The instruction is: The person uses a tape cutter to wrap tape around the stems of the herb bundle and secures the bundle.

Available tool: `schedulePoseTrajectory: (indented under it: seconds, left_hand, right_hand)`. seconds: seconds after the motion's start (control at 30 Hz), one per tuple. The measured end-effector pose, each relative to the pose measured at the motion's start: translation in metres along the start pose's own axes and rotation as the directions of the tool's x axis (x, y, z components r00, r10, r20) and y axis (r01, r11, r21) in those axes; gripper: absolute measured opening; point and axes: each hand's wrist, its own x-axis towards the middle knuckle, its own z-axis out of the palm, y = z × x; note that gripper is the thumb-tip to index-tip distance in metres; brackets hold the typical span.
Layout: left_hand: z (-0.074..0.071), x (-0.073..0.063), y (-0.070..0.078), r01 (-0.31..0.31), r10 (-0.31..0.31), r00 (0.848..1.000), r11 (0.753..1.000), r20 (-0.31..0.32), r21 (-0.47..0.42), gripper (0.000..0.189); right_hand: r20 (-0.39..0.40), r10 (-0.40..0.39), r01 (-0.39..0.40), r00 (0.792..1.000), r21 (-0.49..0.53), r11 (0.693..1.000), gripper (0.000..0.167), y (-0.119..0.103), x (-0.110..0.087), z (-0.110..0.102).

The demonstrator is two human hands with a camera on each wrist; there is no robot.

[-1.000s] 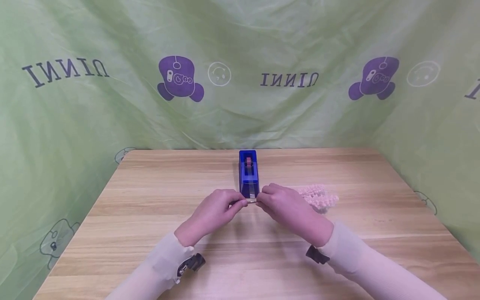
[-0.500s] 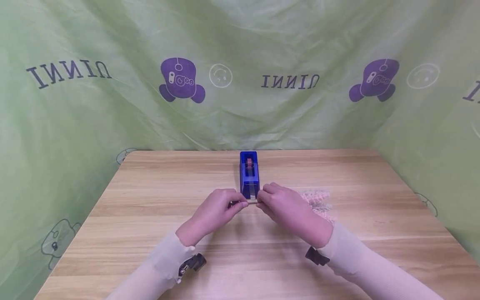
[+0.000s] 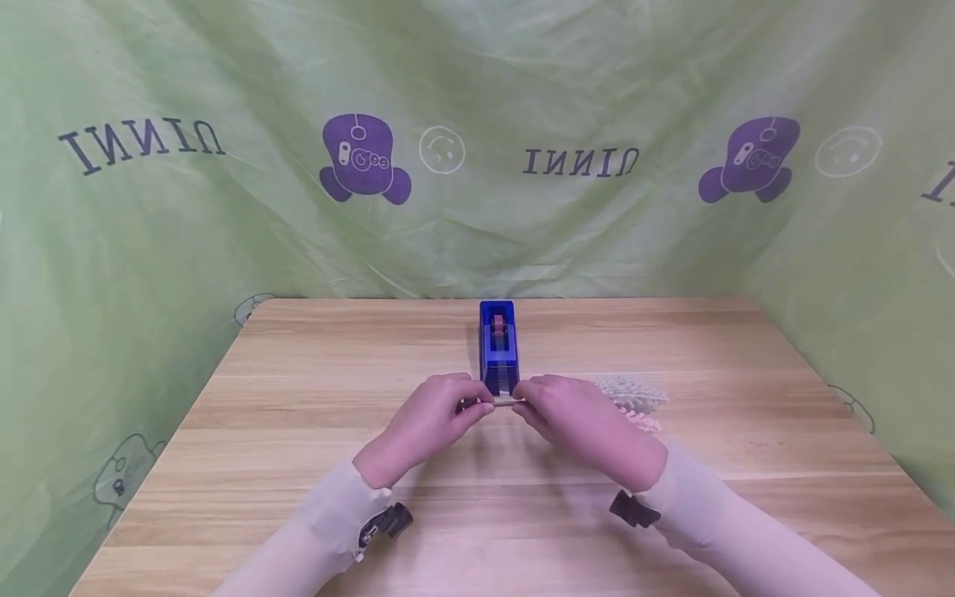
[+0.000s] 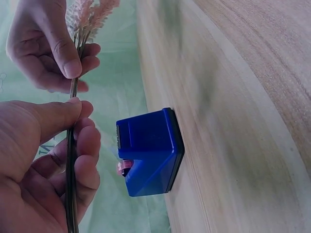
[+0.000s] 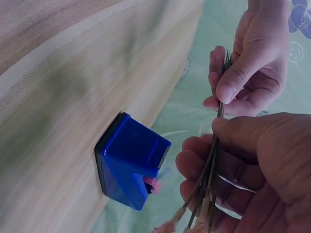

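Both hands hold one bunch of thin flower stems [image 4: 71,189] level above the table, in front of the tape dispenser. My left hand [image 3: 429,424] pinches the stems' bare end between thumb and fingers. Close beside it, my right hand [image 3: 593,423] pinches the same stems nearer the blooms. Fluffy pale grey and pink flower heads [image 3: 632,393] stick out past the right hand, partly hidden by it. The blue tape dispenser [image 3: 498,352] stands upright just beyond the fingertips, with a clear strip at its front. Whether tape touches the stems I cannot tell.
The wooden table [image 3: 298,348] extends to both sides of the hands. Behind and beside it hangs a green printed curtain [image 3: 477,224]. A small pink roll core [image 5: 152,184] shows in the dispenser.
The flower heads have turned about the stems: pink was uppermost, now grey is on top with pink below. The right fingers have rolled slightly downward. The left hand barely moved.
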Motion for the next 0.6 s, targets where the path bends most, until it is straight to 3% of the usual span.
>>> schedulePoseTrajectory:
  seconds: [0.6]
  left_hand:
    - [0.0012,0.004,0.0008,0.031,-0.028,0.998,0.998,0.053,-0.062,0.019]
  right_hand:
    - [-0.059,-0.015,0.016,0.998,0.013,1.0,0.013,0.0015,0.0,0.0037]
